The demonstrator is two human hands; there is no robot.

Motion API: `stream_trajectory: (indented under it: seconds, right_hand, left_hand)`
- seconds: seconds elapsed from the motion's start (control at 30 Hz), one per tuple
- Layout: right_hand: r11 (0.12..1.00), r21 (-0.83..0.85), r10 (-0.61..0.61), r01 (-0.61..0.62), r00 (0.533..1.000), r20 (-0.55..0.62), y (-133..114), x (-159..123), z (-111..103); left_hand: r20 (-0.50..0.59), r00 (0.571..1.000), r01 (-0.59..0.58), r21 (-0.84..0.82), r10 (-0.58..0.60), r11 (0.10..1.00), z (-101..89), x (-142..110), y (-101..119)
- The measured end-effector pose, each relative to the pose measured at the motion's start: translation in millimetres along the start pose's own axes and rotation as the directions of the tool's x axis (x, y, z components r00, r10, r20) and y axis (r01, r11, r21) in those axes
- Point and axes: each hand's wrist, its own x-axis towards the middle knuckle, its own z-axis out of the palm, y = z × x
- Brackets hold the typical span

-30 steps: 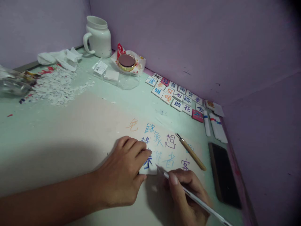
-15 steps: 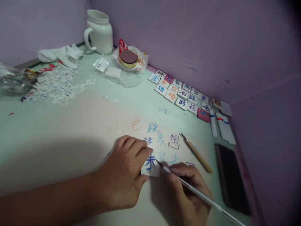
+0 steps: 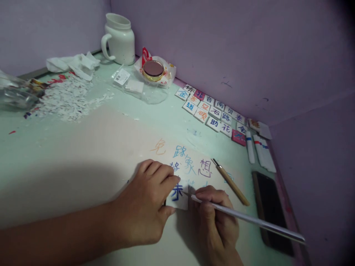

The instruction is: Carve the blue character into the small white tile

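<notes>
A small white square tile with a blue character lies on a pale sheet marked with coloured characters. My left hand grips the tile's left side, thumb at the lower edge and index finger at the top, hiding part of it. In my right hand is a slim silver craft knife, pinched near its front end. Its pointed blade meets the right part of the blue character, and the handle slants away to the right. A wooden-handled carving tool rests just beyond my right hand.
Lettered tiles stand in rows along the purple wall. On the right are a dark phone and white sticks. White shavings, a white mug and a round lidded tin sit at the back left.
My right hand has turned, so the knife's handle now lies flatter and points further right. The blade tip stays at the character. My left hand keeps its hold on the tile.
</notes>
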Motion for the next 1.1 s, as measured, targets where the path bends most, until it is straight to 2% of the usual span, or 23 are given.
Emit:
stream_trajectory:
  seconds: [0.17,0.57,0.83,1.0,1.1]
  right_hand:
    - [0.996,-0.078,-0.031,0.038,0.994,0.1,-2.8,2.3,-1.0]
    - [0.979,-0.153,-0.113,0.132,0.986,0.126,-0.3,3.8,2.6]
    - [0.989,-0.103,-0.092,0.106,0.987,0.131,-0.8,4.5,1.1]
    - [0.998,-0.053,-0.022,0.03,0.988,0.152,-1.8,4.9,0.9]
    - [0.998,-0.049,-0.033,0.041,0.986,0.162,-1.0,6.1,0.9]
  left_hand:
    - [0.003,1.0,0.0,0.001,0.0,1.0,-0.1,0.6,0.1]
    - [0.024,1.0,0.011,0.014,-0.011,1.0,-0.9,-0.2,0.4]
    - [0.039,0.999,0.01,0.005,-0.01,1.0,-1.4,1.4,0.4]
    - [0.038,0.999,0.007,0.008,-0.007,1.0,-2.1,1.5,0.0]
    - [0.047,0.999,0.007,0.013,-0.008,1.0,-2.1,0.9,0.5]
